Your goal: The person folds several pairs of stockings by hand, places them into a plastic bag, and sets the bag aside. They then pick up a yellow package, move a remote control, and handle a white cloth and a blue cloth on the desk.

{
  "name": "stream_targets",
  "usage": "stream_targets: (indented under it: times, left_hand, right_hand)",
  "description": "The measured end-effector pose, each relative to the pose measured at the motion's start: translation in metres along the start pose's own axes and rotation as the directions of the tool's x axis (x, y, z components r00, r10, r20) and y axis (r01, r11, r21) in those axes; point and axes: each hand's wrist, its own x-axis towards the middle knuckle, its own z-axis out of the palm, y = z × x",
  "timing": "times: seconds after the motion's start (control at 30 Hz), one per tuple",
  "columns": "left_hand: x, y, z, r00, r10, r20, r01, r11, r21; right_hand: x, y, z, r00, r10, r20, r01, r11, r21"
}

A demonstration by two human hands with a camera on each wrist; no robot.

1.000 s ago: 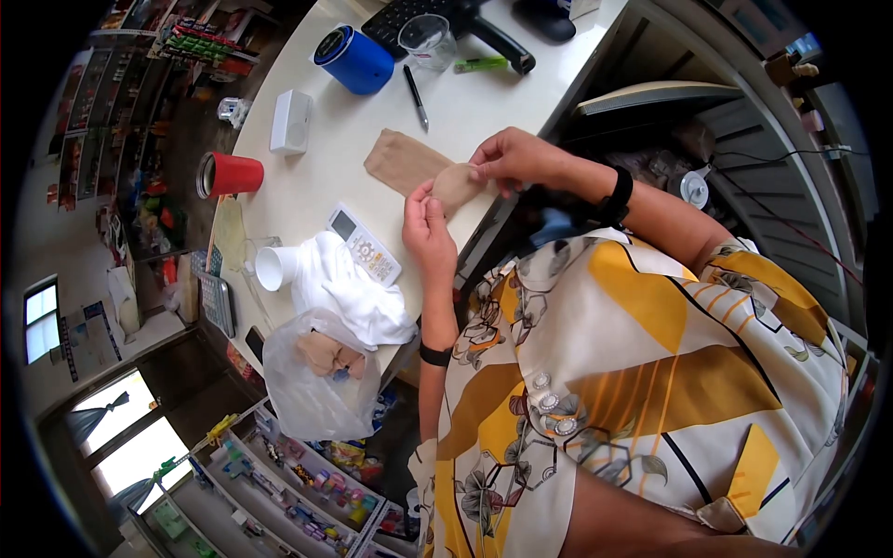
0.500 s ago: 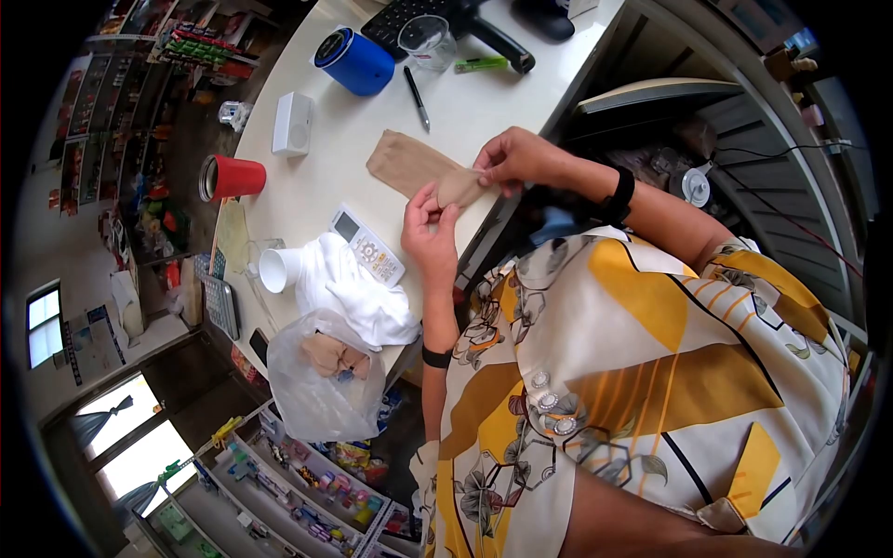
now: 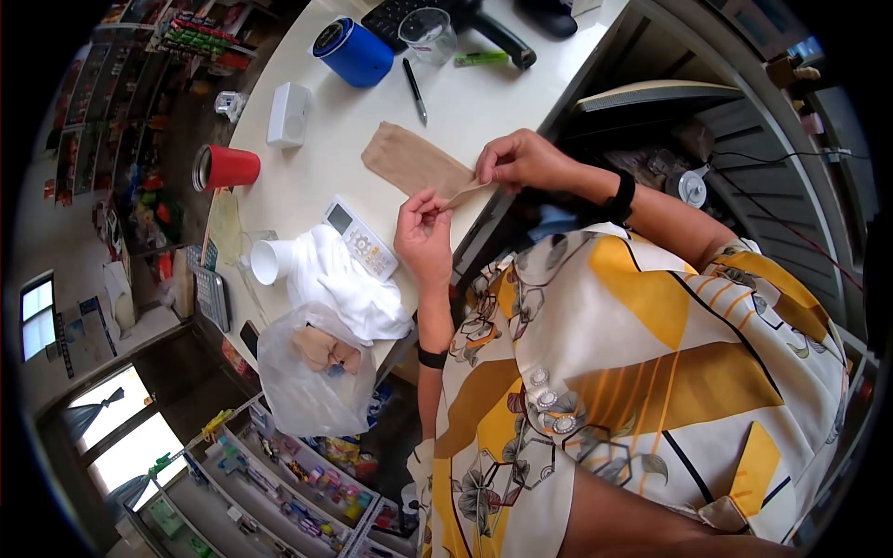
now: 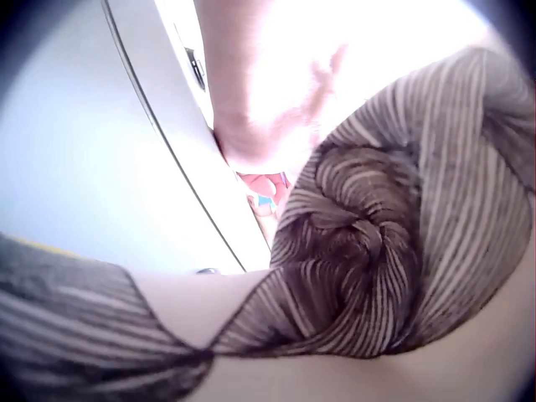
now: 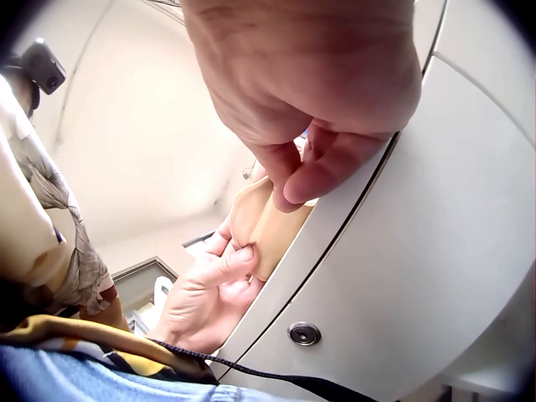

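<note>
A tan sock (image 3: 414,156) lies flat on the white table, its near end raised between both hands at the table's edge. My left hand (image 3: 424,240) pinches one side of that end between thumb and fingers. On the other side, my right hand (image 3: 532,162) pinches the fabric with thumb and forefinger. From the right wrist view, the beige fabric (image 5: 264,222) stretches between the two hands, its edge folded over. In the left wrist view a striped, patterned sleeve fills much of the picture, and the fingertips are mostly hidden behind the palm.
Left of the hands are a white remote control (image 3: 361,240), a bunched white cloth (image 3: 344,293) and a clear plastic bag (image 3: 307,395) with tan items inside. A red cup (image 3: 231,166), white box (image 3: 289,115), blue canister (image 3: 358,56), pen (image 3: 415,91) and clear cup (image 3: 427,35) stand or lie farther off.
The sock's near end, earlier a broad rounded flap between the hands, now appears narrower and folded. The left hand has shifted slightly left and down; the right hand keeps its pinch.
</note>
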Motion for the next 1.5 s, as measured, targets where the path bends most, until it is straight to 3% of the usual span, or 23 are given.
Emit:
stream_targets:
  times: [0.33, 0.8, 0.93, 1.03, 1.13, 1.23, 1.4, 1.5]
  left_hand:
    - [-0.007, -0.004, -0.005, 0.996, 0.088, 0.024, -0.091, 0.98, 0.175]
    - [-0.007, -0.003, -0.004, 0.999, 0.022, 0.029, -0.025, 0.993, 0.119]
    - [-0.008, 0.002, -0.001, 1.0, -0.002, 0.012, 0.001, 0.994, 0.109]
    - [-0.006, 0.01, 0.003, 0.99, 0.128, 0.059, -0.139, 0.957, 0.256]
    - [-0.006, 0.008, 0.005, 0.992, 0.114, 0.055, -0.123, 0.968, 0.217]
    - [-0.008, 0.011, 0.007, 0.986, 0.168, 0.001, -0.162, 0.948, 0.273]
    - [-0.014, 0.006, 0.003, 0.977, 0.082, -0.196, 0.006, 0.912, 0.41]
    - [-0.012, 0.011, 0.008, 0.963, 0.026, -0.268, 0.097, 0.896, 0.434]
  right_hand:
    - [-0.003, -0.001, 0.0, 0.997, -0.073, 0.012, 0.073, 0.997, 0.024]
    - [0.0, 0.001, 0.0, 0.998, -0.055, 0.0, 0.055, 0.998, -0.022]
    - [-0.006, -0.014, 0.003, 1.0, -0.002, -0.027, -0.001, 0.991, -0.136]
    - [-0.006, -0.017, 0.007, 0.999, -0.022, -0.038, 0.016, 0.986, -0.164]
    - [-0.006, -0.02, 0.012, 0.998, -0.013, -0.068, 0.0, 0.982, -0.187]
    - [-0.005, -0.023, 0.019, 0.991, -0.043, -0.124, 0.01, 0.967, -0.254]
    - [0.008, -0.018, 0.025, 0.963, -0.154, -0.219, 0.025, 0.866, -0.499]
    - [0.014, -0.027, 0.032, 0.962, -0.039, -0.271, -0.131, 0.803, -0.582]
